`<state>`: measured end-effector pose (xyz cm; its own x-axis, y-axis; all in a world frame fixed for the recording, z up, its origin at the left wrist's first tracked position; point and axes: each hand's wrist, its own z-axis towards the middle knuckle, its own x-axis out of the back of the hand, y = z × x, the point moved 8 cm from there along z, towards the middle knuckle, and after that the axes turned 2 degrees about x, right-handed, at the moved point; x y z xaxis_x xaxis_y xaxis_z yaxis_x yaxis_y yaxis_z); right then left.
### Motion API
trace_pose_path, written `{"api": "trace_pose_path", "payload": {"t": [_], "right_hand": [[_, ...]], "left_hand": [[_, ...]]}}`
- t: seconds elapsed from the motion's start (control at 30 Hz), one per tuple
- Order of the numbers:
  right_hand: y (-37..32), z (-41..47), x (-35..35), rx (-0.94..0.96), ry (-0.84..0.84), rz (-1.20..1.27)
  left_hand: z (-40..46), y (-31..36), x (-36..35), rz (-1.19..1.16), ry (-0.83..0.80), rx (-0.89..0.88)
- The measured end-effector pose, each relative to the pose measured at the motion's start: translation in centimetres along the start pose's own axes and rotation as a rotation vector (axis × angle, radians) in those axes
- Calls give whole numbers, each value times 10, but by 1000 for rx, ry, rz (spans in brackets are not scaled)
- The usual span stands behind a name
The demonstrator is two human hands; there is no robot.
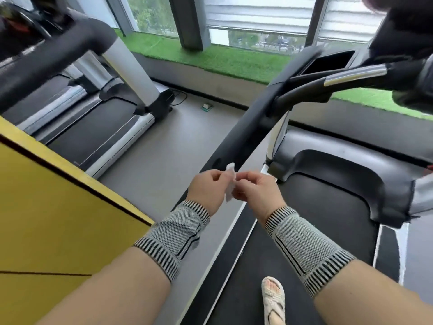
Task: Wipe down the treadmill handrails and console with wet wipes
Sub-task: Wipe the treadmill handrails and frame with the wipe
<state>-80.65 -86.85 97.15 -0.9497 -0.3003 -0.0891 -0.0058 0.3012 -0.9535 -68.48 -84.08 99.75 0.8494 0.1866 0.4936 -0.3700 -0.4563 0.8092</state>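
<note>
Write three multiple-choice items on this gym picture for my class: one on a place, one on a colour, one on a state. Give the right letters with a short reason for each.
1. Where is the wet wipe?
A. on the floor
B. between the two hands, in front of the black handrail
C. draped over the console

2. What colour is the panel at the left?
A. yellow
B. red
C. blue

3. What are the hands doing?
A. hanging loose
B. gripping the handrail
C. both pinching the wipe

Answers:
1. B, the white wipe sits between the left hand and right hand, off the rail.
2. A, its whole face is yellow.
3. C, the fingers of both hands close on the wipe's edges.
</note>
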Motion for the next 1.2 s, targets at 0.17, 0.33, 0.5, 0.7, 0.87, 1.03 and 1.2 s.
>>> {"api": "trace_pose_path", "payload": {"t": [0.17, 0.33, 0.5, 0.7, 0.87, 1.03, 1.2], "right_hand": [[2, -61, -93, 169, -29, -263], [13, -122, -188, 292, -26, -462], [18, -149, -247, 234, -130, -502], [39, -140, -253, -119, -57, 27], [41, -132, -253, -276, -90, 251], [40, -127, -263, -299, -227, 296], [30, -103, -269, -128, -177, -24]], "left_hand": [[-65, -62, 81, -226, -5, 53], [-129, -126, 160, -308, 6, 127], [-152, -168, 212, -409, 25, 203], [-162, -200, 243, -707, 124, 290], [-158, -205, 241, -885, 127, 318], [-145, -205, 233, -858, 0, 298], [-125, -192, 240, -594, -48, 161]]}}
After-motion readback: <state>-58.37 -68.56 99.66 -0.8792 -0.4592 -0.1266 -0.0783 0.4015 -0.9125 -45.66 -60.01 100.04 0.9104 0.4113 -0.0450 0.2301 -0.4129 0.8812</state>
